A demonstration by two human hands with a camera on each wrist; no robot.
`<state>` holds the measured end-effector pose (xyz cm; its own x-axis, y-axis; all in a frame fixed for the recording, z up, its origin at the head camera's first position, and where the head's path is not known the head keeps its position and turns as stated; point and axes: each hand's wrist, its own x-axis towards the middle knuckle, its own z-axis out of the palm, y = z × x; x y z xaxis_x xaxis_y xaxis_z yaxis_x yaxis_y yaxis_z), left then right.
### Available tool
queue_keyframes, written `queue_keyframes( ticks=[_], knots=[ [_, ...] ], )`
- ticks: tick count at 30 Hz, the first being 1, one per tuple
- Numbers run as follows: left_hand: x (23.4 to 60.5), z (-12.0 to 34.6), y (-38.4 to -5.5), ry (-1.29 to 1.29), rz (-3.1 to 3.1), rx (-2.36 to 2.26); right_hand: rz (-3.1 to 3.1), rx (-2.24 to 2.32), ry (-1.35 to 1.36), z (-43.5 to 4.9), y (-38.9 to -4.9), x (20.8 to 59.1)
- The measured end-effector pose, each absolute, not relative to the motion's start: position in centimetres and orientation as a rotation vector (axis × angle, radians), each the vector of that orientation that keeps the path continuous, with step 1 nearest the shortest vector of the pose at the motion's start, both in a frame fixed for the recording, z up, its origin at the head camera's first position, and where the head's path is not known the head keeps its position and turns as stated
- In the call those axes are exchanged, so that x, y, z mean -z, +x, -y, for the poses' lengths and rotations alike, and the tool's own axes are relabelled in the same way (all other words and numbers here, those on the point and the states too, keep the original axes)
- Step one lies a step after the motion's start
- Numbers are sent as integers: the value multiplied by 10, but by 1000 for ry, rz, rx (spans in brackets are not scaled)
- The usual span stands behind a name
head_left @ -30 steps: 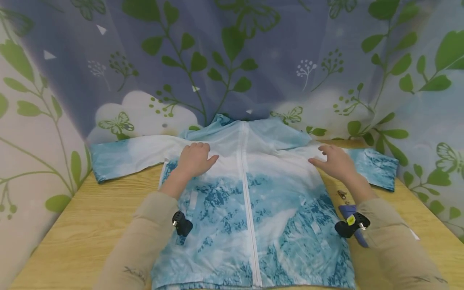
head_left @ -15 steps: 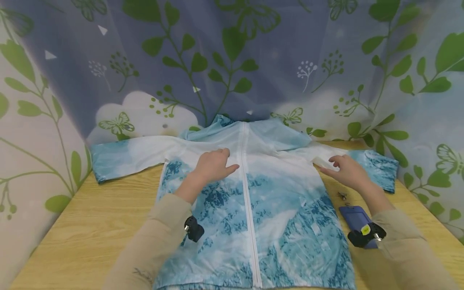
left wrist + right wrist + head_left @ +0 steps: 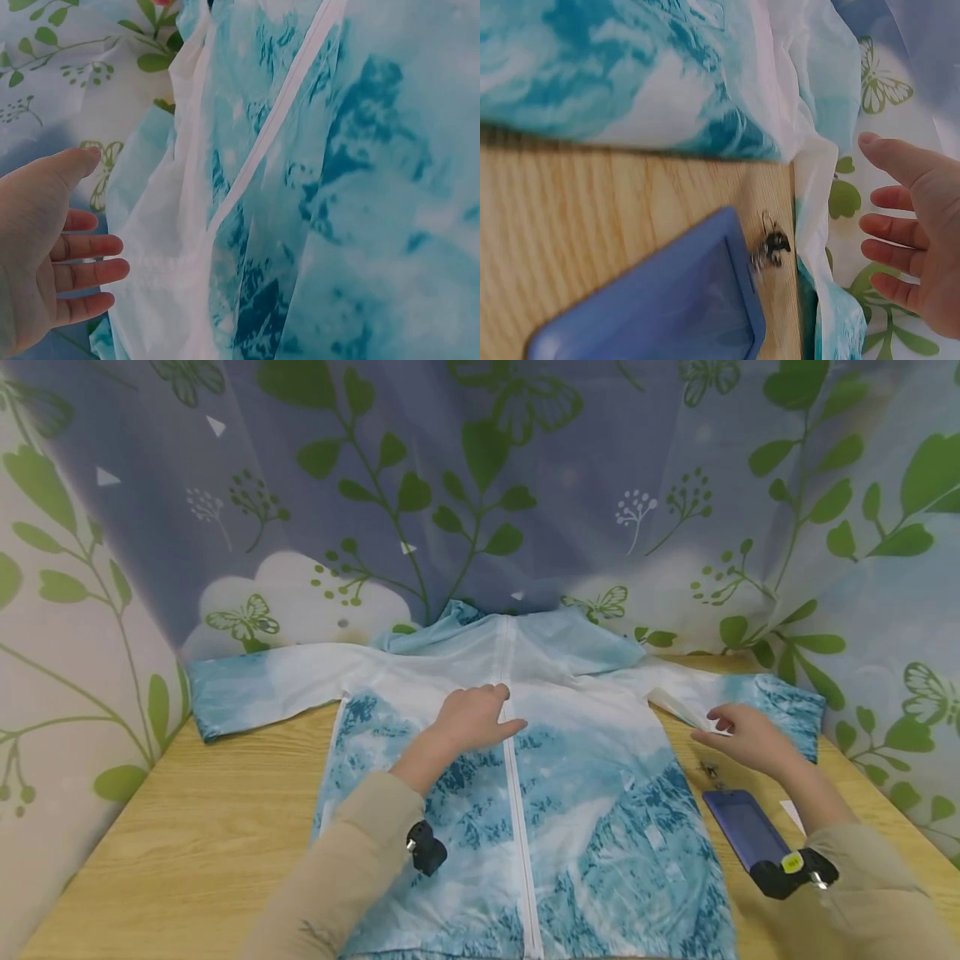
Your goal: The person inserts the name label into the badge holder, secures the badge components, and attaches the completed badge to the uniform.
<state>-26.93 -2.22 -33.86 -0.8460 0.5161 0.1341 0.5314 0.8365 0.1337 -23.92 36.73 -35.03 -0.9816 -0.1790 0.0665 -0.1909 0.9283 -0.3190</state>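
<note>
At the far left of the wooden table (image 3: 180, 810), one sleeve (image 3: 262, 681) of a blue-and-white jacket (image 3: 577, 802) lay stretched out toward the patterned backdrop (image 3: 345, 527), well apart from both hands. The jacket's body lay spread front up across the middle, its lower hem toward the person.

The left hand (image 3: 472, 718) was above the upper chest of the jacket, its fingertips near the white zip (image 3: 516, 810). Its fingers were loosely extended and gripped nothing; whether they touched the cloth could not be told. A black camera (image 3: 426, 849) sat at that wrist, over the jacket's front. Beyond the left hand, the hood (image 3: 577, 639) lay against the backdrop.

Right of the jacket's side edge, a metal clip (image 3: 708, 770) and a blue card holder (image 3: 742, 822) lay on the table. The right hand (image 3: 746, 739) was farther from the person than the holder, just beside the jacket's other sleeve (image 3: 787, 697). In the right wrist view its fingers were spread and held nothing, the thumb apart; contact with the sleeve could not be told. A white piece (image 3: 791, 814) showed beside the right forearm.
</note>
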Motion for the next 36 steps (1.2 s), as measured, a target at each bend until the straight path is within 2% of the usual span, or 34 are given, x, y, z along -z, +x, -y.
queue_keyframes(
  ticks=[36],
  knots=[
    [353,-52,-245,-1124,2956,430,3165,-586,262,-415,-202,365]
  ],
)
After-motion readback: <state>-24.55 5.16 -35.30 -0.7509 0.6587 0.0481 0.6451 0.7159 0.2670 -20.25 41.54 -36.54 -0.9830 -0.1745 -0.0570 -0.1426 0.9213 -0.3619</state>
